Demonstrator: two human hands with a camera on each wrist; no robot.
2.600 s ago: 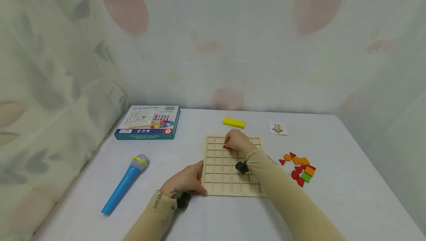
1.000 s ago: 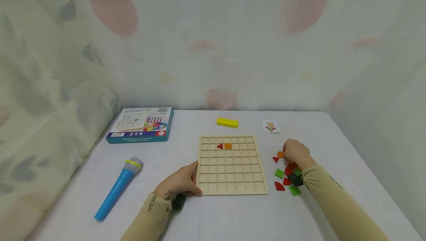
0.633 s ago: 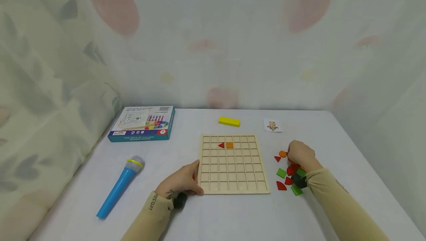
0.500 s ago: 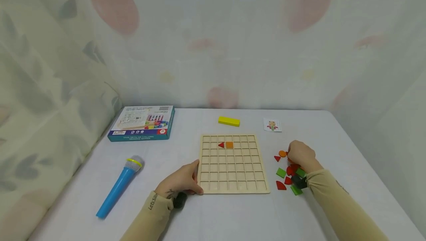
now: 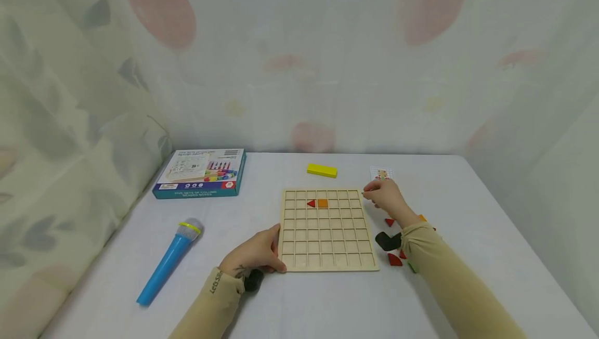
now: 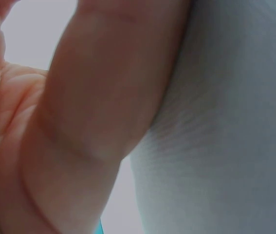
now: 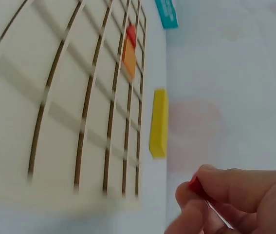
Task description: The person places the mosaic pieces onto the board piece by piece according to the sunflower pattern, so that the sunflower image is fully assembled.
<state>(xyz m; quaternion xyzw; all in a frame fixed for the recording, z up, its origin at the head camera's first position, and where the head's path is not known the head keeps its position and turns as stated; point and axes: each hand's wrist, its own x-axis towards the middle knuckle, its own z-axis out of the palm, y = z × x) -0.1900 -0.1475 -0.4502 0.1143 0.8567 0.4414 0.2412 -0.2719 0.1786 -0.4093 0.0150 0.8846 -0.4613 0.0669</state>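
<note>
My right hand (image 5: pixel 385 197) pinches a red piece (image 7: pixel 195 185) at the board's (image 5: pixel 327 231) far right corner; my left hand (image 5: pixel 256 253) lies flat, steadying the near left corner. This fingertip grip is thin, so the piece could slip or tilt across a rib instead of seating.

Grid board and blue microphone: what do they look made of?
The pale square grid board looks like unfinished light wood or plywood: matt tan face, dark cut slots in the right wrist view. The blue toy microphone looks like smooth plastic, with an even glossy colour, a yellow ring and a grey head.
</note>
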